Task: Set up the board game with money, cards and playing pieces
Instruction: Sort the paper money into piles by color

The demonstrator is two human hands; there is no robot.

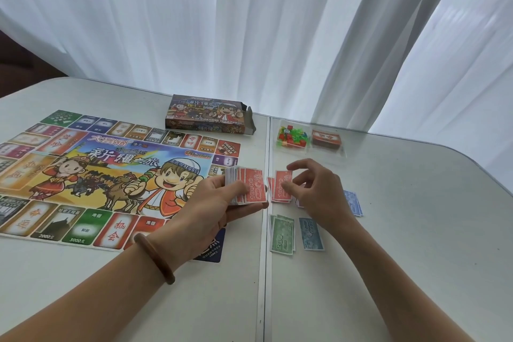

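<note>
- The left hand (222, 198) grips a thick stack of play money (249, 189), thumb across the top; the uppermost note is red and marked 10000. The stack hangs over the right edge of the game board (111, 172).
- The right hand (316, 189) hovers with curled fingers at a red pile (281, 189) of 10000 notes on the table (402, 230). I cannot tell whether the fingertips pinch the top note or merely touch it.
- A brown bangle (154, 258) circles the left wrist.
- The left forearm hides part of the board's near right corner, where a dark blue square (212, 248) shows beneath it.
- Near the right wrist lie green 500 notes (281, 234), a teal note (311, 233) just beside them, and blue notes (353, 203), which the right hand partly covers.
- A seam (263, 272) in the table runs between the board and the sorted notes.
- Farther back on the right, a clear tray (308, 147) holds small coloured pieces (290, 136) with a white die, and a red card deck (326, 137).
- The game box (206, 115) lies behind the board, its end flap open.
- White curtains (249, 22) hang behind the table.
</note>
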